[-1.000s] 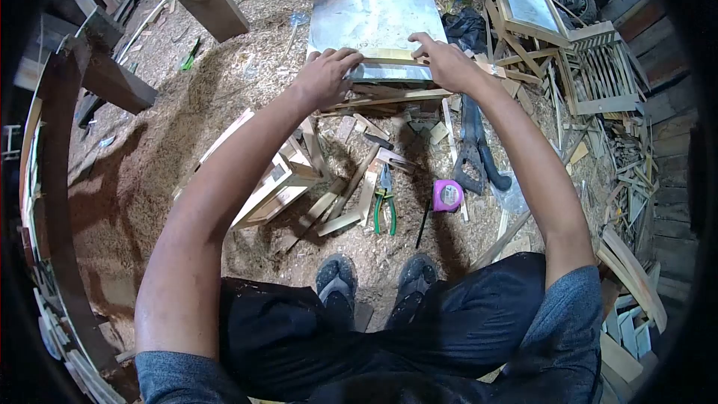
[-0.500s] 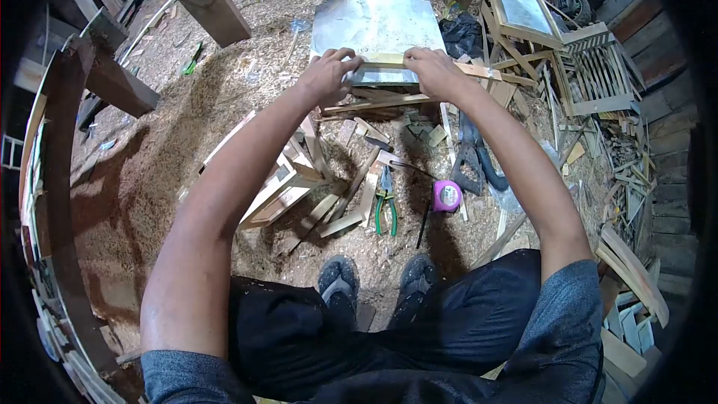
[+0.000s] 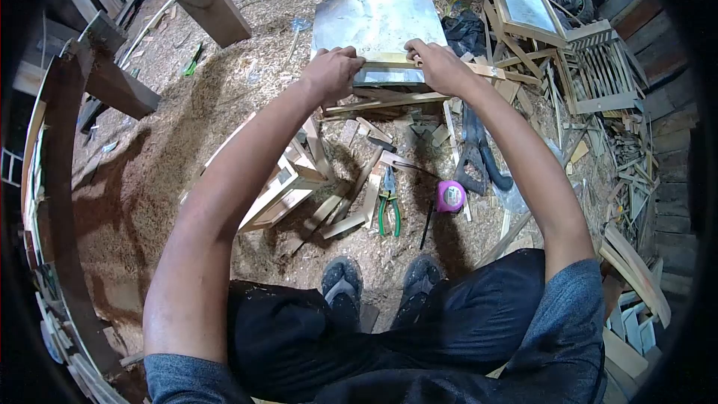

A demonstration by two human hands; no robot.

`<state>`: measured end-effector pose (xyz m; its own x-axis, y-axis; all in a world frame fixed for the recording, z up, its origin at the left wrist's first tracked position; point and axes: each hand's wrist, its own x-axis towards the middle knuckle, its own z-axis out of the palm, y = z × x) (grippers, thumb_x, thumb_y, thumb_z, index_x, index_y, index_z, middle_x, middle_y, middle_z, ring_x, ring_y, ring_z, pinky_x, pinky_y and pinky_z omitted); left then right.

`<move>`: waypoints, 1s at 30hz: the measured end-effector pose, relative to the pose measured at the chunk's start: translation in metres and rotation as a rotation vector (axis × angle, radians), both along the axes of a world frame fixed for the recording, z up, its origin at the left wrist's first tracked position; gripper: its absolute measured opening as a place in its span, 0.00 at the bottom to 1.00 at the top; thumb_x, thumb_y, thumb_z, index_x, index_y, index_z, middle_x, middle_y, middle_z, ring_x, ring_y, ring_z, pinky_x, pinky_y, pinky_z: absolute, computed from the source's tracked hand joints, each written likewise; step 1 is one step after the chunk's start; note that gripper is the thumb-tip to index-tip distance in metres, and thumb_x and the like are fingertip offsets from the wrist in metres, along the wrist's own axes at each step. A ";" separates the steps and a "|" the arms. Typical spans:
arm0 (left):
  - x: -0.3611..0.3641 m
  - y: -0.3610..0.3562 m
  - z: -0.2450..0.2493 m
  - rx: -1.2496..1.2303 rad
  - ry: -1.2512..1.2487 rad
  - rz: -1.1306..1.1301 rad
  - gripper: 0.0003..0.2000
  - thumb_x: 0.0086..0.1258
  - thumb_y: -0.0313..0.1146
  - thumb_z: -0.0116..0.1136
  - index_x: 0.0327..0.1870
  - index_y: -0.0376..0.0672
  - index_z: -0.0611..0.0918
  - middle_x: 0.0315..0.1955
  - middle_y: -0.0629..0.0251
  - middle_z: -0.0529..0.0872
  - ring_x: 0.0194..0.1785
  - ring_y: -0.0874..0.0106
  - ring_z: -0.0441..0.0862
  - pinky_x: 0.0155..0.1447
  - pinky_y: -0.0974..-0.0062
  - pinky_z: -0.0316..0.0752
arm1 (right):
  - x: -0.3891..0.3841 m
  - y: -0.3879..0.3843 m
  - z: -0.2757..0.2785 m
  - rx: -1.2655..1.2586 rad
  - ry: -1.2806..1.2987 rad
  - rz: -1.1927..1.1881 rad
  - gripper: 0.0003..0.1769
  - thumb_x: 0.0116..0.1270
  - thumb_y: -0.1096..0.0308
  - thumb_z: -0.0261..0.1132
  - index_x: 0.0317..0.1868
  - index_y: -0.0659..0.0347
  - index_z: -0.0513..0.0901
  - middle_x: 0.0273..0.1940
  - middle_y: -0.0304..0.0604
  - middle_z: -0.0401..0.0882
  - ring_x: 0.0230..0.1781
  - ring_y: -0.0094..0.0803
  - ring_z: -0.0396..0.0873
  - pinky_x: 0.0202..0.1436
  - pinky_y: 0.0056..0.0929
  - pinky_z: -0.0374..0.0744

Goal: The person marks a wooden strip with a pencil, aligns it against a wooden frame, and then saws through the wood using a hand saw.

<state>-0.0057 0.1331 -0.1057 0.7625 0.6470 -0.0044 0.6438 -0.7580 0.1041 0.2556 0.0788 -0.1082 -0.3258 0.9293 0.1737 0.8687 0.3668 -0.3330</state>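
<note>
A pale wooden strip [image 3: 389, 60] lies across the near edge of a metal-topped bench [image 3: 378, 22]. My left hand [image 3: 334, 72] is closed round the strip's left end. Toward its right end my right hand [image 3: 435, 65] grips it with thumb and fingers. On the ground below the bench are a hammer [image 3: 365, 173], pliers with green handles [image 3: 389, 213], a pink tape measure [image 3: 450, 197] and a saw with a dark handle [image 3: 471, 168].
A small wooden frame [image 3: 288, 191] stands left of the tools. Wooden posts [image 3: 198, 0] rise at the upper left. Framed pieces [image 3: 523, 7] and scrap wood [image 3: 636, 187] are piled on the right. Sawdust covers the floor.
My right hand has shifted slightly right along the strip, and its fingers have changed position. My left hand has hardly moved. The view has shifted a little.
</note>
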 end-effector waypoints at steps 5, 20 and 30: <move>0.000 0.001 -0.005 0.053 -0.026 -0.032 0.17 0.63 0.28 0.58 0.54 0.46 0.82 0.47 0.62 0.82 0.57 0.62 0.80 0.60 0.56 0.72 | 0.004 0.000 -0.002 -0.012 -0.038 -0.018 0.22 0.63 0.81 0.51 0.59 0.61 0.72 0.48 0.58 0.82 0.51 0.58 0.80 0.55 0.52 0.76; -0.005 -0.022 -0.019 0.209 -0.243 -0.066 0.22 0.69 0.31 0.54 0.65 0.47 0.75 0.62 0.51 0.75 0.62 0.54 0.76 0.66 0.55 0.67 | 0.000 -0.026 0.002 0.136 0.149 -0.056 0.14 0.68 0.77 0.56 0.54 0.62 0.74 0.47 0.57 0.80 0.51 0.54 0.78 0.56 0.45 0.75; 0.008 -0.093 -0.064 -0.377 -0.273 -0.243 0.19 0.68 0.26 0.55 0.61 0.40 0.78 0.46 0.52 0.87 0.51 0.55 0.84 0.59 0.59 0.79 | -0.012 -0.122 -0.057 -0.080 0.194 -0.023 0.06 0.67 0.70 0.61 0.39 0.64 0.81 0.35 0.52 0.81 0.39 0.45 0.81 0.47 0.41 0.80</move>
<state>0.0025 0.0404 -0.1698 0.8962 0.4432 0.0166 0.3657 -0.7596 0.5378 0.2440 -0.0437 -0.1656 -0.2717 0.9496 0.1566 0.7933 0.3131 -0.5222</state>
